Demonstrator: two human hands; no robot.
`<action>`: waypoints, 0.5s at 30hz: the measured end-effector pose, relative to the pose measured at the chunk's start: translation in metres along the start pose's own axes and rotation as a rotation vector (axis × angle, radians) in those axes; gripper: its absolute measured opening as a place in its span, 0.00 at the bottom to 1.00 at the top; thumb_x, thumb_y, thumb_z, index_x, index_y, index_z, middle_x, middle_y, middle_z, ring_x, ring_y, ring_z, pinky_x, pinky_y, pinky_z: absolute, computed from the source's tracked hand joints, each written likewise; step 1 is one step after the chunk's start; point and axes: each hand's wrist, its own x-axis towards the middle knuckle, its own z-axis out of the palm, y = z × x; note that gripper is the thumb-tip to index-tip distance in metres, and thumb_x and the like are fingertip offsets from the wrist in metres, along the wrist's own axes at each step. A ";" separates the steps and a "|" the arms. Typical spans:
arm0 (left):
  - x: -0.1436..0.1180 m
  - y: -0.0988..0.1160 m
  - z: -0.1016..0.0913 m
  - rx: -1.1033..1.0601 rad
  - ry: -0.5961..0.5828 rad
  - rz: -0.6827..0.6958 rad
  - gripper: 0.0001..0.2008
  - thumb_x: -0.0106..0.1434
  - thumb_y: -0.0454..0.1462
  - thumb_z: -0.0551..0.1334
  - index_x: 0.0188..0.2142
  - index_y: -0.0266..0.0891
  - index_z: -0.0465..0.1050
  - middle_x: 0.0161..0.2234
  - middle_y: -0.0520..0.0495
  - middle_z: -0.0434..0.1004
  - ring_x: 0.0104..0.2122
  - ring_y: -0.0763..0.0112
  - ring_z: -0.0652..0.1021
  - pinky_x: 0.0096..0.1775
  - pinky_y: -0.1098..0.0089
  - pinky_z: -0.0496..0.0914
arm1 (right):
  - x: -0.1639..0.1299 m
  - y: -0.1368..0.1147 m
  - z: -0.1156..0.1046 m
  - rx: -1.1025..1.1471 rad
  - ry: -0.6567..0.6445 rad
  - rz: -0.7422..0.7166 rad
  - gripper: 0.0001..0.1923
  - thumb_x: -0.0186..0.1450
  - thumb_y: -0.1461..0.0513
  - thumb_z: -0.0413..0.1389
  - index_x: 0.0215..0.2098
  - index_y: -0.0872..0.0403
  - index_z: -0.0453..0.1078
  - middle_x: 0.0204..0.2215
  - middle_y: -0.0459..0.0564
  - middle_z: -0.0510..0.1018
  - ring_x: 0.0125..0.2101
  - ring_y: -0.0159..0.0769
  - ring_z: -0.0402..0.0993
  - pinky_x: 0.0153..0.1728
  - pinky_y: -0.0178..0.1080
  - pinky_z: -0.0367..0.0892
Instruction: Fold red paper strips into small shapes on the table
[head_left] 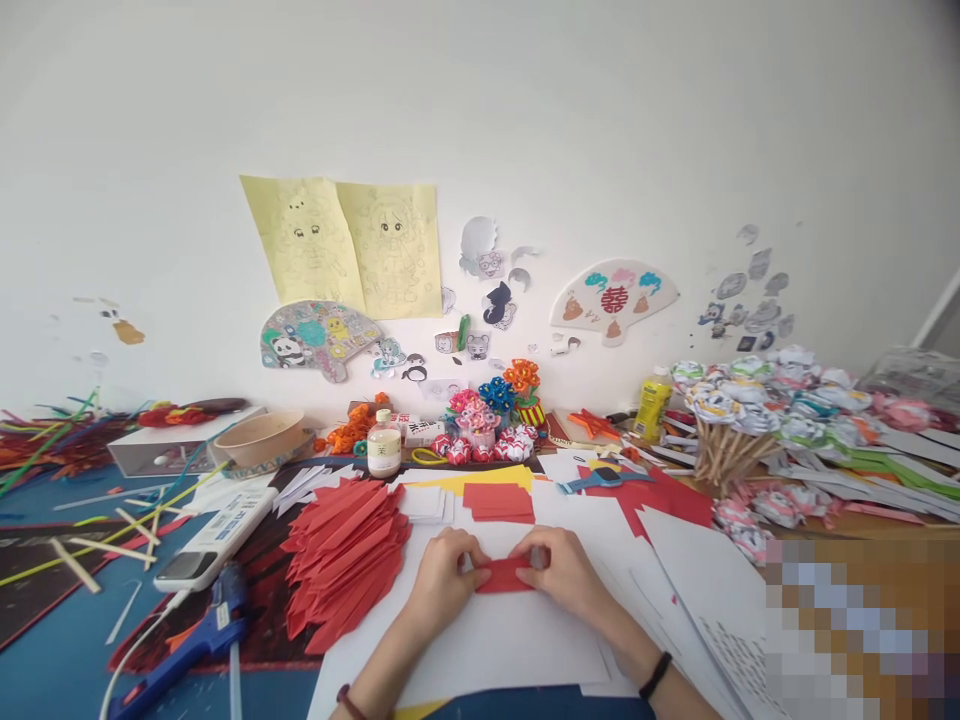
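Note:
Between my two hands is a small folded piece of red paper point(503, 576), held low over white sheets point(517, 650). My left hand point(448, 575) pinches its left end with thumb and finger. At the right end, the thumb and fingers of my right hand point(559, 570) are closed on the same paper. Just beyond my hands lies a small stack of red paper rectangles point(498, 502), with white slips point(424, 504) to its left. A large heap of folded red paper strips point(349, 560) spreads out left of my left hand.
A blue glue gun point(217, 625) and a white power strip point(217, 540) with a cable lie at left. Behind stand a small bottle point(384, 447), paper flowers point(495, 400) and a yellow bottle point(653, 405). Paper flowers on sticks point(739, 415) crowd the right, near a blue watch point(606, 478).

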 end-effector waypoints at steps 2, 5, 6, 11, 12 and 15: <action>-0.001 0.000 0.000 0.026 0.007 0.034 0.05 0.52 0.29 0.62 0.23 0.39 0.73 0.26 0.52 0.75 0.30 0.68 0.71 0.33 0.72 0.61 | 0.000 0.001 0.001 -0.007 0.018 0.008 0.05 0.48 0.68 0.60 0.24 0.54 0.76 0.23 0.45 0.76 0.22 0.32 0.65 0.25 0.33 0.59; -0.004 0.002 -0.001 0.121 0.019 0.103 0.07 0.54 0.28 0.61 0.24 0.40 0.73 0.27 0.51 0.75 0.32 0.68 0.72 0.34 0.70 0.60 | -0.001 0.001 0.001 -0.047 0.051 -0.015 0.04 0.49 0.68 0.61 0.20 0.54 0.74 0.22 0.44 0.75 0.23 0.32 0.66 0.26 0.32 0.59; -0.004 0.003 -0.002 0.162 0.021 0.134 0.08 0.55 0.28 0.60 0.24 0.40 0.74 0.28 0.51 0.75 0.32 0.68 0.72 0.35 0.69 0.59 | -0.002 0.001 0.002 -0.067 0.055 -0.030 0.04 0.49 0.69 0.61 0.20 0.54 0.73 0.23 0.44 0.75 0.23 0.32 0.66 0.26 0.33 0.59; -0.007 0.006 -0.003 0.326 0.021 0.275 0.10 0.61 0.28 0.57 0.30 0.41 0.75 0.29 0.50 0.75 0.32 0.69 0.72 0.36 0.67 0.58 | -0.005 -0.002 0.001 -0.164 0.054 -0.104 0.07 0.52 0.70 0.60 0.20 0.53 0.73 0.24 0.43 0.75 0.28 0.34 0.69 0.29 0.33 0.60; -0.008 0.007 -0.003 0.348 0.015 0.294 0.10 0.61 0.28 0.57 0.31 0.41 0.75 0.29 0.50 0.75 0.32 0.69 0.72 0.36 0.67 0.58 | -0.005 -0.002 0.001 -0.183 0.057 -0.112 0.08 0.52 0.71 0.60 0.20 0.53 0.72 0.24 0.43 0.75 0.28 0.34 0.69 0.30 0.33 0.59; -0.008 0.007 -0.003 0.395 -0.003 0.354 0.11 0.62 0.27 0.56 0.33 0.41 0.75 0.29 0.50 0.75 0.32 0.68 0.71 0.34 0.67 0.58 | -0.007 -0.001 0.001 -0.245 0.061 -0.117 0.08 0.53 0.71 0.59 0.21 0.53 0.71 0.24 0.43 0.73 0.28 0.33 0.69 0.29 0.32 0.59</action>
